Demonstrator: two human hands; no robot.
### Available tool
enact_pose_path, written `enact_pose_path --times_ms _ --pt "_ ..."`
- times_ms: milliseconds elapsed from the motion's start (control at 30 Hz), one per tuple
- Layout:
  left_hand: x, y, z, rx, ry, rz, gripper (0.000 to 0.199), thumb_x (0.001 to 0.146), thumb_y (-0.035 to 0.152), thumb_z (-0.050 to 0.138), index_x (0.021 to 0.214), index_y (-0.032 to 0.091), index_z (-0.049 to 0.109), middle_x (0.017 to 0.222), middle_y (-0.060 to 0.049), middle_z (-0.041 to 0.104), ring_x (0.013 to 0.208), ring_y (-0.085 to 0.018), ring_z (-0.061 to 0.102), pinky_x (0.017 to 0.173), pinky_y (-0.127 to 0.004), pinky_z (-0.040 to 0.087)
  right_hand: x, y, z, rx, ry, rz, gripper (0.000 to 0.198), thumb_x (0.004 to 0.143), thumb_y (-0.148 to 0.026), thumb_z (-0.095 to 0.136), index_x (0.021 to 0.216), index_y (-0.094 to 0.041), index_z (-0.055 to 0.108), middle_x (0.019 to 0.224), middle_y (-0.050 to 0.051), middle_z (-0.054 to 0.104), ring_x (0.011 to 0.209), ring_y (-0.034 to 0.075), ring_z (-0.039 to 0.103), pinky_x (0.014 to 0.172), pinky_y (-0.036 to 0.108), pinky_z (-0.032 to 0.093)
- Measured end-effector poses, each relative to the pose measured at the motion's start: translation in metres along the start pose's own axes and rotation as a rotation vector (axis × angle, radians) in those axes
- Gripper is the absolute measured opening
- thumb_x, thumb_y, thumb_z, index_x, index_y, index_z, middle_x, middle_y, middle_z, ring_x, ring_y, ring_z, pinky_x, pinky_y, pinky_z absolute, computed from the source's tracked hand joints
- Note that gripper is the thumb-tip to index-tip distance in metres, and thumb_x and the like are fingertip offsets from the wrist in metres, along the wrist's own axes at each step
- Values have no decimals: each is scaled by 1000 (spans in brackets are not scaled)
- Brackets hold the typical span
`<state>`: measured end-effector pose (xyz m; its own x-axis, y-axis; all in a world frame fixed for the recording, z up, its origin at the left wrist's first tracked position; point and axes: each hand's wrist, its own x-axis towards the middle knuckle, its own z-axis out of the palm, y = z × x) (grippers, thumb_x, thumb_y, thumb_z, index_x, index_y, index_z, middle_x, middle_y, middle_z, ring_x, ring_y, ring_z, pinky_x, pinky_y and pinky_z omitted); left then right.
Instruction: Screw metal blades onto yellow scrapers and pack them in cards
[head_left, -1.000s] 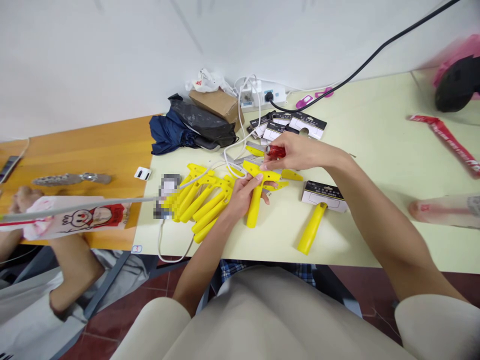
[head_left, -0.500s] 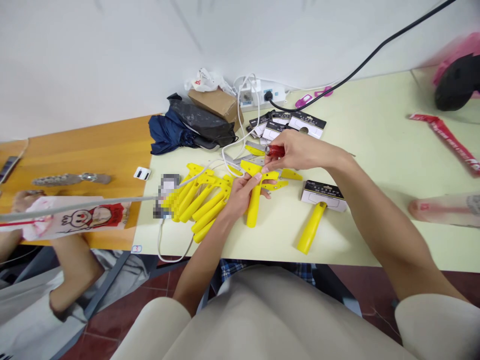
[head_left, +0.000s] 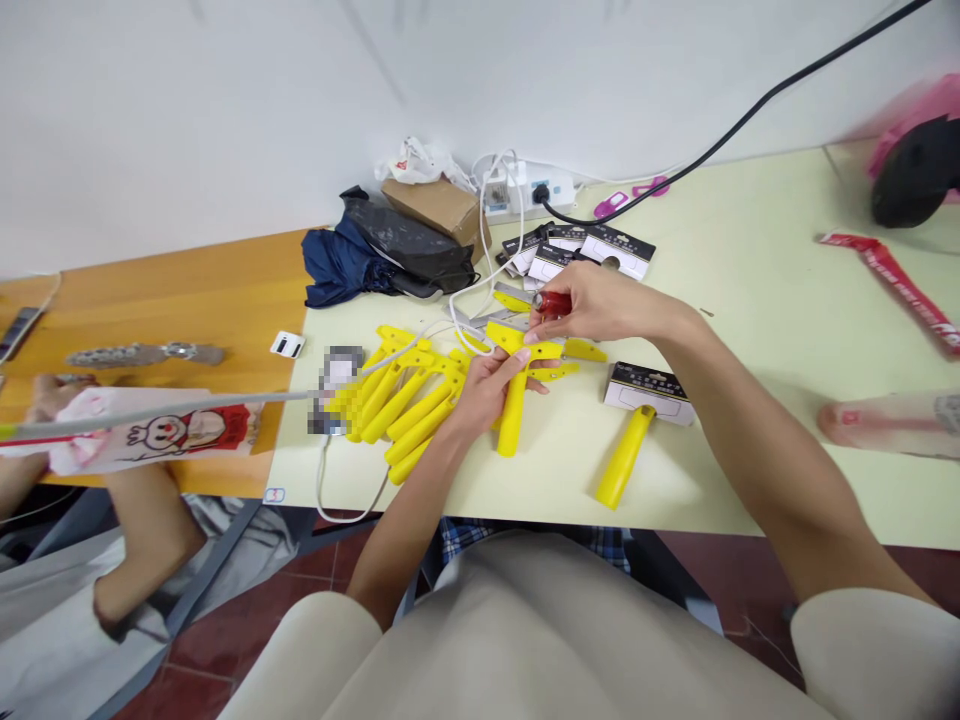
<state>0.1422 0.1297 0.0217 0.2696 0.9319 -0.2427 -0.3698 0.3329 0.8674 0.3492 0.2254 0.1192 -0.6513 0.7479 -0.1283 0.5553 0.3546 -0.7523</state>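
My left hand (head_left: 484, 395) is closed around a yellow T-shaped scraper (head_left: 513, 415), its handle toward me and its head away from me. My right hand (head_left: 589, 300) grips a screwdriver (head_left: 553, 303) with a red handle over the scraper's head. The screwdriver's tip is hidden by my fingers. Left of my left hand lies a pile of several yellow handles (head_left: 412, 400). Yellow head pieces (head_left: 583, 350) and grey metal blades lie behind and beside my hands. At the right, another yellow handle (head_left: 626, 460) rests by a black-and-white card (head_left: 649, 392).
Printed cards (head_left: 615, 252) lie near a white power strip (head_left: 551, 192) with cables. Behind the handles are a dark blue and black bundle (head_left: 390, 250) and a cardboard box (head_left: 435, 212). A co-worker's arm (head_left: 154, 530) and a printed bag (head_left: 176, 435) are at left.
The view has shifted slightly. My hands stay on the scraper and the screwdriver in nearly the same pose. The co-worker's bag at left has moved a little.
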Motion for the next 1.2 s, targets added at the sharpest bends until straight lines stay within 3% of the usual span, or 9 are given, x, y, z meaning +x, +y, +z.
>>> enact_pose_path --times_ms 267,567,833,1033,1133,1200 --pt "-1 -3 4 -42 8 -23 57 77 61 103 95 17 71 119 -17 85 122 -42 85 78 -40 74 -1 4 -2 -12 -46 -34 39 91 -47 84 73 -20 62 70 -3 55 67 13 43 68 33 34" --pt "-1 -4 5 -39 1 1 55 79 60 102 101 16 77 115 -16 86 116 -40 86 77 -39 73 -3 5 -3 -90 -48 -47 44 92 -42 80 69 -22 50 66 -4 44 64 13 36 64 34 30" --pt "0 -6 4 -57 -1 13 55 79 60 102 96 15 75 111 -16 86 120 -41 85 78 -40 74 -6 0 -6 -83 -53 -53 62 92 -67 80 66 -23 45 64 -4 37 64 14 32 65 35 29" --pt "0 0 3 -85 79 14 53 77 55 104 97 19 70 112 -12 86 121 -38 85 83 -38 74 -10 -10 -8 -203 38 14 58 99 -66 72 69 -24 45 64 -3 38 64 16 32 66 37 27" --pt "3 5 -2 -126 162 81 48 81 51 101 100 21 69 119 -9 86 119 -33 86 80 -33 73 -15 -17 -12 -336 157 10 42 108 -54 63 81 -24 55 68 -1 47 66 18 38 70 38 30" --pt "4 9 -7 -157 203 145 44 84 49 99 105 21 70 124 -9 86 121 -31 85 80 -30 71 -16 -18 -13 -411 161 19 29 109 -44 61 89 -23 61 74 3 56 69 21 44 72 39 31"
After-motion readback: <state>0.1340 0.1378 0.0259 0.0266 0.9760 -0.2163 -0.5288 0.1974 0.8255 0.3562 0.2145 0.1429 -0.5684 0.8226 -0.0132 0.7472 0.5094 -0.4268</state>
